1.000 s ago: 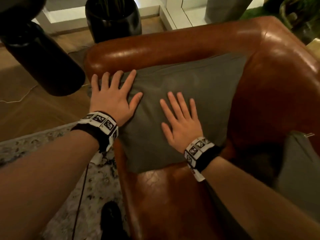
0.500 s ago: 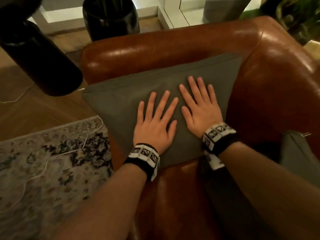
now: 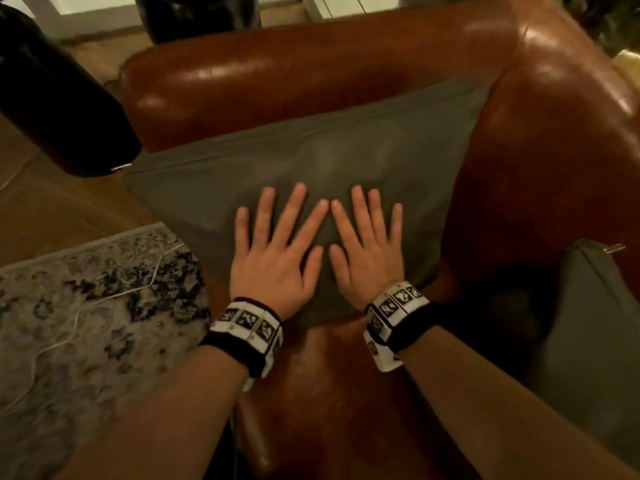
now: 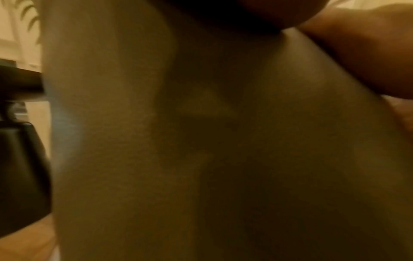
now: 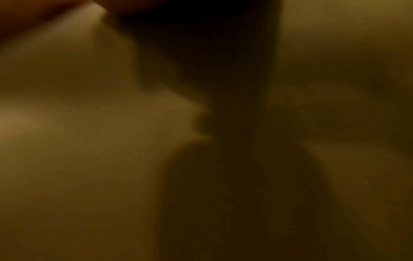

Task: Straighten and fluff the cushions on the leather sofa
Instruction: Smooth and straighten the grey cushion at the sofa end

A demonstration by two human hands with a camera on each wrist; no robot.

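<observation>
A grey-green cushion [image 3: 311, 161] leans in the corner of the brown leather sofa [image 3: 554, 140], against its armrest and back. My left hand [image 3: 273, 251] and right hand [image 3: 367, 247] lie flat side by side on the cushion's lower middle, fingers spread and straight, index tips nearly touching. In the left wrist view the cushion [image 4: 201, 159] fills the frame, blurred, with part of the hand at the top right. The right wrist view is dark and blurred, showing only cushion fabric [image 5: 78, 141]. A second grey cushion [image 3: 595, 323] lies at the right on the seat.
A black cylindrical object [image 3: 59, 98] stands out at the upper left beside the armrest. A patterned rug [image 3: 86, 323] with a white cable [image 3: 104, 299] covers the wooden floor at the left. A dark planter [image 3: 197, 15] stands behind the sofa.
My left hand slid from the cushion's left edge to its middle. My right hand shifted up, then back down beside the left. Both stayed flat on the fabric.
</observation>
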